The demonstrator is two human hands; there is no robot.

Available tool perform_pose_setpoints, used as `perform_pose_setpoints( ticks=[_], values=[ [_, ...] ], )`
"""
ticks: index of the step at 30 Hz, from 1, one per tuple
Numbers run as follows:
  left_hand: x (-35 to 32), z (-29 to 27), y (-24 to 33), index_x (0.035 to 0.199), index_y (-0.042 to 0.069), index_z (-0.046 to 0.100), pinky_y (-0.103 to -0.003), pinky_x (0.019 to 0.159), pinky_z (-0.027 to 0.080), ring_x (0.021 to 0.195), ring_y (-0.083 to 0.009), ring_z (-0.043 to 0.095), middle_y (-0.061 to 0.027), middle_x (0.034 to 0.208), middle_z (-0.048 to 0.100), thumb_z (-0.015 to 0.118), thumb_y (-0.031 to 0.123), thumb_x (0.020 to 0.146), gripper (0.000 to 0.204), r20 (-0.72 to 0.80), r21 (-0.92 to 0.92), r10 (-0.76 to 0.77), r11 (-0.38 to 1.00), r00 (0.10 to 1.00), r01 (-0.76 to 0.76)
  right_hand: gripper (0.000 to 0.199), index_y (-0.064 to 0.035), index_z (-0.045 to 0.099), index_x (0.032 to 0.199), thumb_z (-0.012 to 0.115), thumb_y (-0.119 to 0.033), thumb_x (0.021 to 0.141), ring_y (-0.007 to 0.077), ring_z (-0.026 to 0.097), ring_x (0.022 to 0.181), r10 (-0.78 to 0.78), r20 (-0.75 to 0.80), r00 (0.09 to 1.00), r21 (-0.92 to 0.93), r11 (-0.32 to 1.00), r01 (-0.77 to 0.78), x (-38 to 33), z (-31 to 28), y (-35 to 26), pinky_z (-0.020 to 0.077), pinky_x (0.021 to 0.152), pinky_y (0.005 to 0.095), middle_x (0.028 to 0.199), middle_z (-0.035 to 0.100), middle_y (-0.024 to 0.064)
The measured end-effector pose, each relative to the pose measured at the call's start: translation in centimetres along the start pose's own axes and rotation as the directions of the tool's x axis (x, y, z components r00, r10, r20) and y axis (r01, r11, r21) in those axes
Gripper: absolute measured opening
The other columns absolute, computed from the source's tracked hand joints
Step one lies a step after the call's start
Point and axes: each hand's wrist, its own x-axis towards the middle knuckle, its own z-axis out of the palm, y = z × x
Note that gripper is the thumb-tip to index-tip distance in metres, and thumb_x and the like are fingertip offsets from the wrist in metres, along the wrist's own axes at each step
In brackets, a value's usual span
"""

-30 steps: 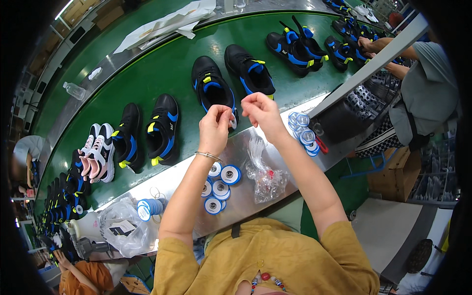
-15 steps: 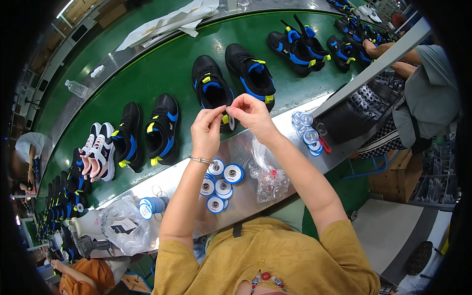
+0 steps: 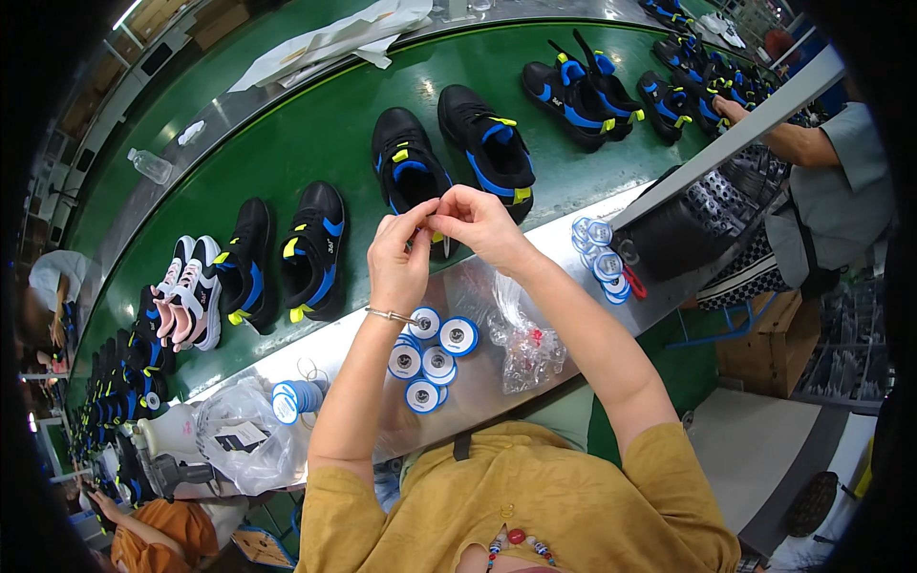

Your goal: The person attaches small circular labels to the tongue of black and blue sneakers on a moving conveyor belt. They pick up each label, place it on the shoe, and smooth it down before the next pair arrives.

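My left hand (image 3: 399, 258) and my right hand (image 3: 480, 229) meet fingertip to fingertip, both pinched closed. A thin pale piece (image 3: 446, 245) hangs edge-on below them; its kind is hard to tell. They are over the heel of a black shoe (image 3: 403, 143) with blue and yellow-green parts, partly hiding it. Its matching shoe (image 3: 471, 119) stands to the right, toe pointing away. On the metal ledge by my left wrist lie several round white tags with blue rims (image 3: 437, 363). A clear plastic bag (image 3: 527, 358) with thin clear strands and red bits sits under my right forearm.
More black shoes (image 3: 318, 244) and a pink-white pair (image 3: 198, 296) stand on the green belt (image 3: 382, 286). A tag stack (image 3: 294, 401) and crumpled clear bag (image 3: 253, 439) are left; more tags (image 3: 599, 258) and red-handled tool (image 3: 633, 282) right. A grey post (image 3: 735, 134) slants beside a co-worker.
My hands stay together over the shoe heel, with small shifts of the fingers. The co-worker at right has moved an arm back toward the far shoes. The shoes before me stay put.
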Motion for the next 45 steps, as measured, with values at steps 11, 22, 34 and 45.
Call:
perform_pose_setpoints(
  ticks=[11,22,34,45],
  values=[
    [-0.1,0.8,-0.3,0.113,0.008,0.068,-0.024,0.063,0.047,0.07,-0.0113,0.055,-0.003,0.078,0.058,0.062,-0.003,0.085,0.03,-0.068,-0.095,-0.05,0.994,0.996,0.043,0.009,-0.0033,0.062,0.086,0.061,-0.012,0.088,0.0042,0.045,0.056,0.248,0.035,0.968,0.312,0.918,-0.247,-0.3,-0.5,-0.2,0.0327,0.047,0.0192,0.07,0.055,-0.0014],
    [-0.4,-0.1,-0.5,0.116,0.006,0.065,-0.023,0.064,0.047,0.077,-0.0095,0.06,-0.0036,0.091,0.066,0.065,-0.001,0.084,0.033,-0.026,-0.093,-0.102,0.991,0.994,0.099,0.015,-0.0017,0.065,0.098,0.064,-0.014,0.089,0.0055,0.06,0.067,0.159,-0.075,0.985,-0.023,0.987,-0.161,-1.3,-2.8,-1.6,0.0424,0.05,0.0183,0.084,0.067,0.0021],
    [-9.0,3.4,5.3,0.101,0.001,0.063,-0.03,0.064,0.05,0.076,-0.0208,0.062,-0.0108,0.092,0.065,0.06,-0.003,0.085,0.016,0.02,-0.027,-0.094,0.995,0.995,0.094,0.037,-0.0023,0.065,0.089,0.065,-0.039,0.081,0.0346,0.066,0.083,0.078,-0.287,0.955,-0.887,0.354,-0.295,-7.6,-5.3,1.4,0.0514,0.075,0.0429,0.085,0.068,0.0169],
    [-14.2,11.1,5.8,0.129,-0.004,0.048,-0.048,0.106,0.036,0.128,-0.0428,0.042,-0.0276,0.135,0.044,0.068,0.017,0.08,0.057,0.457,0.331,0.064,0.913,0.887,-0.237,0.023,-0.0008,0.064,0.086,0.065,-0.024,0.084,0.0354,0.065,0.085,0.154,-0.333,0.93,-0.693,0.629,-0.352,-8.5,-8.2,2.6,0.0505,0.074,0.043,0.088,0.067,0.0182]
  ],
)
